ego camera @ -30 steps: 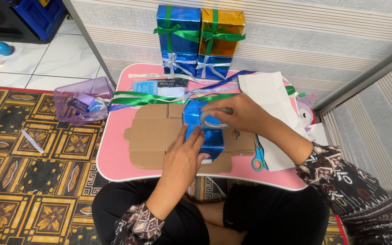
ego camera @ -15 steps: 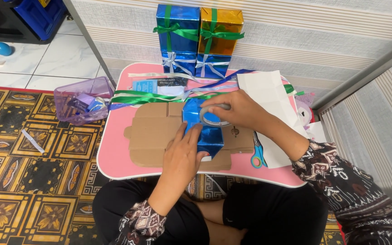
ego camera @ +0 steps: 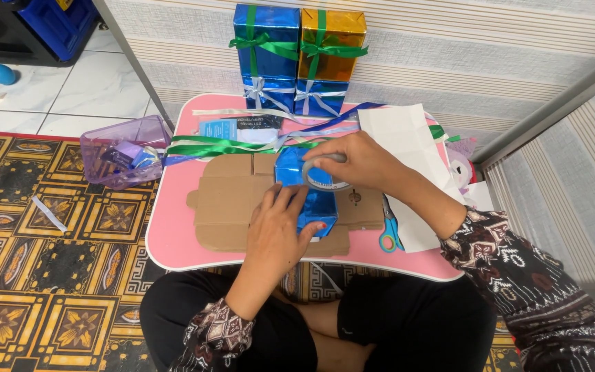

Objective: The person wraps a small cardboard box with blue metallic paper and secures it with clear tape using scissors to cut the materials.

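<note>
Pressing down on the blue foil-wrapped box [ego camera: 315, 207] with the left hand [ego camera: 280, 227], fingers spread flat and released over the near end of the wrap, not curled around anything. Gripping a roll of clear tape [ego camera: 325, 176] in the right hand [ego camera: 359, 162], fingers and thumb closed on its rim, right on top of the far end of the box. Resting the box itself on the middle of the flattened cardboard sheet [ego camera: 228, 207], which is lying on the pink table [ego camera: 173, 241].

Judging the work in hand as taping down the foil:
- Pinning the overlapping foil firmly under the left palm, since shiny wrap is probably slipping and springing open easily.
- Drawing tape off low and close to the box, not lifting the roll high, so as not to be tugging the box across the cardboard sheet.
- Smoothing the strip from the seam outward to be avoiding creases and bubbles.
- Reaching for the blue-handled scissors [ego camera: 388, 231], lying just right of the cardboard sheet, without letting go of the fold.

Lying just beyond the cardboard sheet: green ribbon [ego camera: 208, 146]. Sitting well left of the cardboard sheet: a purple container [ego camera: 122, 148]. Standing farther beyond the cardboard sheet: finished gift boxes [ego camera: 297, 62], stacked.
</note>
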